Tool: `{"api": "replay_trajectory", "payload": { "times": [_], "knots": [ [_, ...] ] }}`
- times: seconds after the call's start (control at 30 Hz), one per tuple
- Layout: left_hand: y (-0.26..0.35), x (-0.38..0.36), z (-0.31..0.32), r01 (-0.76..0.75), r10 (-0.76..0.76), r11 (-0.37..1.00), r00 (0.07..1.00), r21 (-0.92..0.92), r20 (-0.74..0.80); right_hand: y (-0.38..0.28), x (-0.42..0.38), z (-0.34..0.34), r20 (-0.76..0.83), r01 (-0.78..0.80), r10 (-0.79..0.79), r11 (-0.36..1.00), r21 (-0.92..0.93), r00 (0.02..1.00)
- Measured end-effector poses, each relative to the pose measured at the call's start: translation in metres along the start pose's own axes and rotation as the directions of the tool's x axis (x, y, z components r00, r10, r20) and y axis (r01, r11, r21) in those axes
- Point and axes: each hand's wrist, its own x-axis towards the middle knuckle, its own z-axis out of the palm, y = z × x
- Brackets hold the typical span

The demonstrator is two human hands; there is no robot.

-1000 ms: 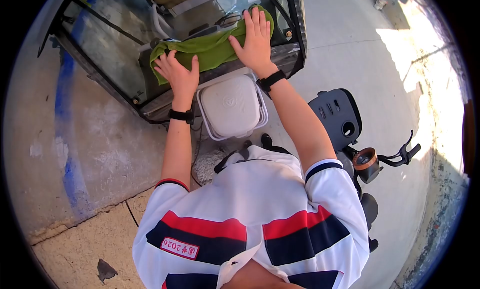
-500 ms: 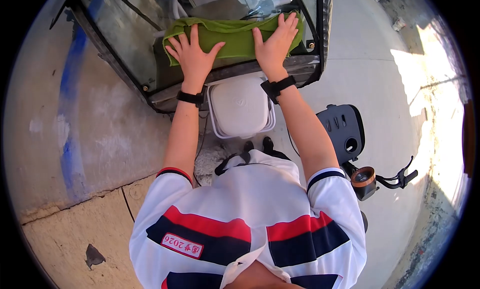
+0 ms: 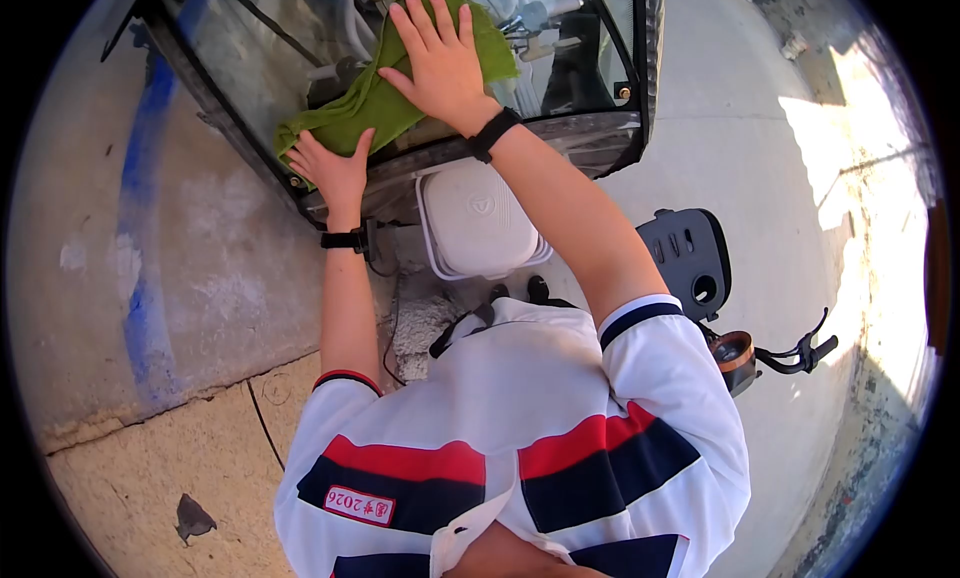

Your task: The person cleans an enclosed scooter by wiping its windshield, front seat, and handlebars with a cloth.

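Note:
A green cloth [image 3: 375,103] lies slantwise against the clear windshield [image 3: 290,38] of a vehicle with a dark frame. Near the lower left corner of the pane, my left hand [image 3: 332,170] rests on the cloth's lower end with its fingers spread. My right hand [image 3: 440,66] lies flat on the upper part of the cloth, higher up and to the right, fingers apart. Each wrist wears a black band. Through the pane, handlebar parts and tubes show behind the cloth.
Below the windshield is a white lidded box [image 3: 480,218]. A dark grey scooter part [image 3: 685,261] and a handlebar with a round lamp [image 3: 733,353] stand at the right. Concrete ground has a blue paint stripe [image 3: 140,218] at the left.
Both hands have moved left with the cloth, my left hand downward and my right hand upward. The cloth has gone from lying level to slanting, and the pane's right part is uncovered.

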Motion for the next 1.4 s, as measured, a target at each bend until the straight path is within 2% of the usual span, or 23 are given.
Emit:
{"api": "replay_trajectory", "payload": {
  "times": [0.1, 0.13, 0.33, 0.47, 0.57, 0.73, 0.9, 0.93, 1.03, 1.07, 1.23, 1.4],
  "knots": [
    [0.000, -0.004, 0.006, -0.060, 0.046, 0.993, 0.991, -0.106, -0.128, 0.020, -0.008, 0.005, -0.110, 0.026, -0.005, 0.982, 0.188, 0.994],
    [0.003, -0.003, 0.007, -0.077, 0.068, 0.994, 0.991, -0.078, -0.114, 0.025, -0.011, 0.002, -0.134, 0.051, -0.031, 0.987, 0.151, 0.990],
    [0.049, -0.007, 0.019, -0.187, 0.188, 0.982, 0.982, 0.022, -0.038, 0.065, -0.037, -0.026, -0.091, -0.040, 0.035, 0.998, -0.047, 0.995],
    [0.087, -0.012, 0.025, -0.293, 0.294, 0.956, 0.955, -0.023, 0.048, 0.097, -0.067, -0.047, -0.116, -0.177, 0.161, 0.973, -0.148, 0.980],
    [0.108, -0.020, 0.031, -0.340, 0.340, 0.940, 0.935, -0.021, 0.103, 0.104, -0.090, -0.055, -0.122, -0.335, 0.313, 0.907, -0.255, 0.942],
    [0.115, -0.022, 0.033, -0.357, 0.353, 0.934, 0.921, -0.003, 0.163, 0.088, -0.106, -0.053, -0.122, -0.531, 0.517, 0.813, -0.241, 0.847],
    [0.099, -0.020, 0.033, -0.405, 0.401, 0.914, 0.907, 0.007, 0.128, 0.073, -0.100, -0.037, -0.153, -0.573, 0.552, 0.798, -0.189, 0.820],
    [0.096, -0.019, 0.033, -0.403, 0.399, 0.915, 0.908, 0.010, 0.125, 0.070, -0.099, -0.033, -0.157, -0.571, 0.551, 0.805, -0.162, 0.820],
    [0.083, -0.020, 0.029, -0.362, 0.356, 0.931, 0.929, 0.046, 0.102, 0.051, -0.097, -0.030, -0.037, -0.473, 0.473, 0.866, -0.161, 0.880],
    [0.076, -0.019, 0.028, -0.343, 0.339, 0.938, 0.937, 0.050, 0.084, 0.043, -0.095, -0.026, -0.041, -0.437, 0.436, 0.887, -0.147, 0.899],
    [0.023, -0.025, 0.020, -0.236, 0.236, 0.970, 0.972, 0.064, 0.000, 0.002, -0.077, -0.014, 0.134, -0.194, 0.198, 0.980, -0.045, 0.971],
    [-0.024, -0.033, 0.010, -0.172, 0.175, 0.982, 0.984, 0.075, -0.038, -0.022, -0.057, -0.006, 0.292, 0.057, -0.062, 0.998, 0.026, 0.954]
  ]
}}
